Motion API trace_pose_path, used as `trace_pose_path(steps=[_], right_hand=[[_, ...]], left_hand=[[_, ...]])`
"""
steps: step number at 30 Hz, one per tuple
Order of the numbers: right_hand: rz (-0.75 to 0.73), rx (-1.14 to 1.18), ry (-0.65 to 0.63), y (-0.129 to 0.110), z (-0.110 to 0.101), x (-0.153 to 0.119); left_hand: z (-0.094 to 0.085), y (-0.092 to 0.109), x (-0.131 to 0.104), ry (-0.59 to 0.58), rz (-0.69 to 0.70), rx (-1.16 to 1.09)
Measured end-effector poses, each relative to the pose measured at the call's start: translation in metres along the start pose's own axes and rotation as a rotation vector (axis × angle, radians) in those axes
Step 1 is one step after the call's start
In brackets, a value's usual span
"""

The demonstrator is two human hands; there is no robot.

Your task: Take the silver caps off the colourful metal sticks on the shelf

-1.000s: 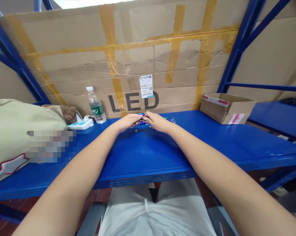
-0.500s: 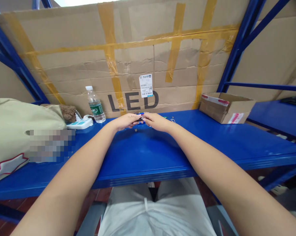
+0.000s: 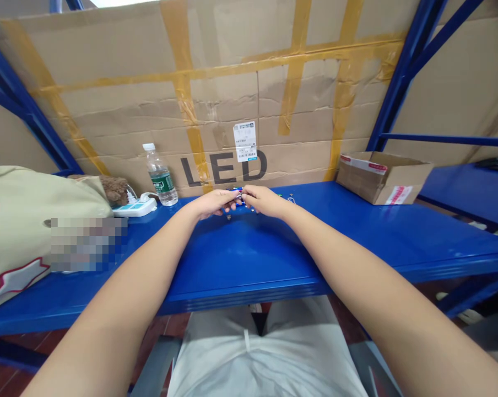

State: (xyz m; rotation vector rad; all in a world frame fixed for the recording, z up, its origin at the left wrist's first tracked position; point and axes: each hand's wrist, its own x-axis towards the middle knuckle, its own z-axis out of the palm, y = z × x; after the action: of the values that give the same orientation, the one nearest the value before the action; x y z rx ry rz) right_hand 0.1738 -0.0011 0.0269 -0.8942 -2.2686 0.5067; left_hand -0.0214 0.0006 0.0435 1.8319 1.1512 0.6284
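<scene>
Near the back of the blue table (image 3: pixel 241 253), my left hand (image 3: pixel 216 204) and my right hand (image 3: pixel 261 199) meet with fingertips nearly touching. Both are closed, pinching a small shiny piece (image 3: pixel 239 195) whose kind I cannot make out; the fingers hide most of it. Blue parts show behind and beneath the fingertips, too small to name. Just right of my right hand lie a small green item and a pale loop (image 3: pixel 291 200). A tiny brown bit (image 3: pixel 228 217) rests on the table below my left hand.
A water bottle (image 3: pixel 162 179) and a white power strip (image 3: pixel 137 207) stand at left, beside a beige bag (image 3: pixel 21 220). An open cardboard box (image 3: pixel 377 176) sits at right. Behind the table rises a large taped cardboard sheet (image 3: pixel 129 121). Blue posts (image 3: pixel 410 60) frame the sides.
My hands stay together in almost the same place. The fingers have shifted slightly around the small piece, and the view has tilted a little.
</scene>
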Motion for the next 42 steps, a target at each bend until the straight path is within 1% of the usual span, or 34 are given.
trace_pose_path(steps=[4,8,11,14,17,18,20,23,27,35,38,40,42], right_hand=[[0.004,0.021,-0.013,0.005,0.0,0.001],[0.063,-0.013,-0.056,0.005,-0.003,-0.001],[0.109,-0.031,-0.113,0.003,-0.006,-0.003],[0.206,-0.047,-0.155,0.002,-0.01,-0.005],[0.28,-0.061,-0.131,0.004,-0.014,-0.006],[0.295,-0.068,-0.122,0.005,-0.015,-0.006],[0.32,-0.076,-0.118,0.007,-0.018,-0.006],[0.333,-0.082,-0.134,0.009,-0.019,-0.006],[0.305,-0.107,-0.164,0.009,-0.018,-0.006],[0.283,-0.128,-0.171,0.011,-0.017,-0.004],[0.27,-0.168,-0.186,0.01,-0.018,-0.004],[0.259,-0.199,-0.19,0.008,-0.018,-0.005],[0.244,-0.236,-0.174,0.007,-0.017,-0.006]], left_hand=[[0.002,-0.002,0.001,-0.038,-0.021,-0.042],[0.002,-0.004,0.0,-0.083,-0.003,0.033],[0.001,-0.005,0.0,-0.075,0.074,0.254],[0.001,-0.008,0.003,-0.015,0.264,0.616],[0.004,-0.01,0.008,0.007,0.461,0.92],[0.005,-0.01,0.01,-0.006,0.504,0.981],[0.009,-0.011,0.012,-0.023,0.543,1.072],[0.014,-0.011,0.013,-0.002,0.561,1.174],[0.018,-0.009,0.011,0.037,0.573,1.211],[0.023,-0.003,0.008,0.034,0.504,1.367],[0.02,0.001,0.006,0.054,0.461,1.397],[0.014,0.004,0.005,0.101,0.417,1.396],[0.004,0.003,0.005,0.166,0.357,1.377]])
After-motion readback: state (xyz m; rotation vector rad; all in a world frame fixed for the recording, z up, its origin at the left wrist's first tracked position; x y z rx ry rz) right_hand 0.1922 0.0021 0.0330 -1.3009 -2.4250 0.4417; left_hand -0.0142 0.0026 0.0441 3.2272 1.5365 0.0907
